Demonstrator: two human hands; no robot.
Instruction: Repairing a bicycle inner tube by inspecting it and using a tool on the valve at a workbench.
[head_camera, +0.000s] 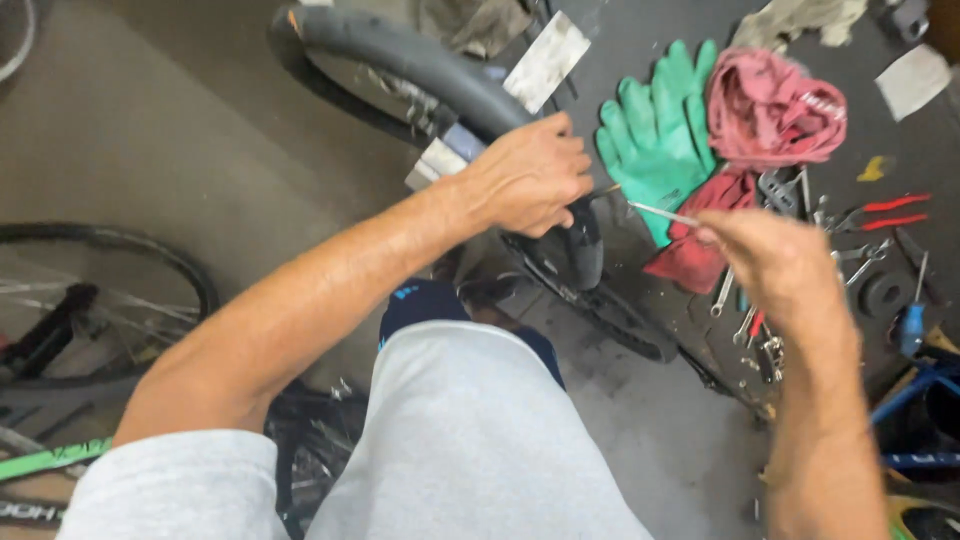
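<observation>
My left hand (527, 180) grips a black inner tube (420, 62) where it bends down into the bicycle tyre (610, 312) lying on the floor. My right hand (775, 262) is blurred and pinches the end of a thin metal rod (660, 212) whose tip points at the tube beside my left fingers. A pair of green rubber gloves (658, 135) lies just behind the rod. My knee in grey shorts (470, 420) fills the foreground.
A pink rag (775, 105) and a red cloth (700, 255) lie by the gloves. Several spanners (735, 300), red-handled pliers (890, 212) and a blue screwdriver (910, 325) are scattered at the right. A spoked bicycle wheel (100, 290) stands at the left.
</observation>
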